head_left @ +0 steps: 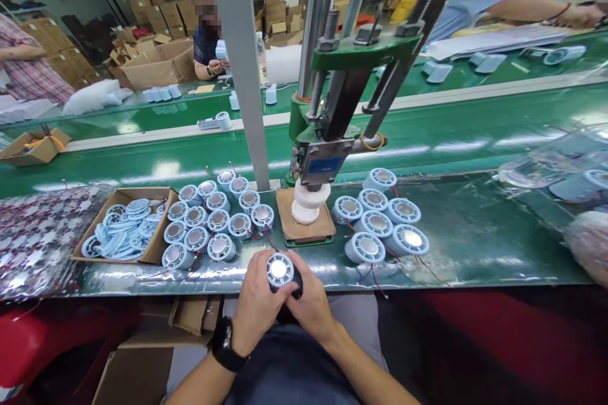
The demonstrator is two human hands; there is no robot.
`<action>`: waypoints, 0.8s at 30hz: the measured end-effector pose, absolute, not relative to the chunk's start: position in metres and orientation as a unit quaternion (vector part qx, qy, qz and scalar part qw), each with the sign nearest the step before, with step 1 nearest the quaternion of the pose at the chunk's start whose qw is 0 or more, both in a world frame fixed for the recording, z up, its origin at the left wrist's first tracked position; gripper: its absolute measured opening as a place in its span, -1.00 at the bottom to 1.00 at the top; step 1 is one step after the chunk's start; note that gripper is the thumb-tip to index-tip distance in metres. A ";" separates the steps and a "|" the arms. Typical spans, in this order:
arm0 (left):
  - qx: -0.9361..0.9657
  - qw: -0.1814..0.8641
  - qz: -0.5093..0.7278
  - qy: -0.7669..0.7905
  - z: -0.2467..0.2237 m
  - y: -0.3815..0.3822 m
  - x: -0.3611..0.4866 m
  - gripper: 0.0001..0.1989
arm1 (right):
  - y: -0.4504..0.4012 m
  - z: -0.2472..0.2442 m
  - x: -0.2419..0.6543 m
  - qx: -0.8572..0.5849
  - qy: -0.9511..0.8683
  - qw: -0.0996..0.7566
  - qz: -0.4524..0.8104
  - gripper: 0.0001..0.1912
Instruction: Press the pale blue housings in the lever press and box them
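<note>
Holding blue part (280, 269) in both hands (256, 300) (312, 300), glossy green bench (470, 234), cartons (159, 64) behind

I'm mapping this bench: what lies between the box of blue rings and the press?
In the head view, a cluster of silvery-centred, light-blue round housings, with a grey post standing behind them.

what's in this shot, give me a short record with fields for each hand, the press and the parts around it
left hand: gripping a light-blue round part; black wristband
right hand: gripping the same part
part face: silver disc in the centre
press: green and metal, above a brown pad
left of press: group of similar parts, then a cardboard box of light-blue rings
right of press: seven similar parts
</note>
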State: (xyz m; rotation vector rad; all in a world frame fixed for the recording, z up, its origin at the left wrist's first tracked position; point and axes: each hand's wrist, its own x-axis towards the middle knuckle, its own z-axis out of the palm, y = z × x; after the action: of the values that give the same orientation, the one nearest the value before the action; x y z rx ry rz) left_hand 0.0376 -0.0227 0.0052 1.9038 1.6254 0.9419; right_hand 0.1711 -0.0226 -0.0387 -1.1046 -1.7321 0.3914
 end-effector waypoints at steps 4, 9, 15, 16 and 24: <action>0.727 0.247 0.349 0.538 -0.008 -0.024 0.030 -0.49 | -0.023 -0.044 0.175 -0.458 -0.730 0.483 0.157 -0.29; 0.749 0.245 0.344 0.510 -0.011 -0.024 0.026 -0.51 | -0.023 -0.045 0.176 -0.454 -0.733 0.474 0.177 -0.19; 0.753 0.239 0.327 0.519 -0.011 -0.027 0.031 -0.51 | -0.022 -0.045 0.176 -0.444 -0.745 0.460 0.187 -0.22; 0.749 0.241 0.325 0.525 -0.011 -0.028 0.031 -0.50 | -0.021 -0.046 0.178 -0.437 -0.756 0.449 0.190 -0.24; 0.691 0.299 0.350 0.558 -0.015 -0.033 0.033 -0.47 | 0.020 0.092 0.244 -0.390 -0.842 0.355 0.117 -0.27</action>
State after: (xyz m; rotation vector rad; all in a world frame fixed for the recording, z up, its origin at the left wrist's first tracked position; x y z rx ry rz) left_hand 0.0327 -0.0331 -0.0146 1.8355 1.4813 0.9291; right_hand 0.2440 0.0195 0.0920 -1.0078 -2.1747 0.3028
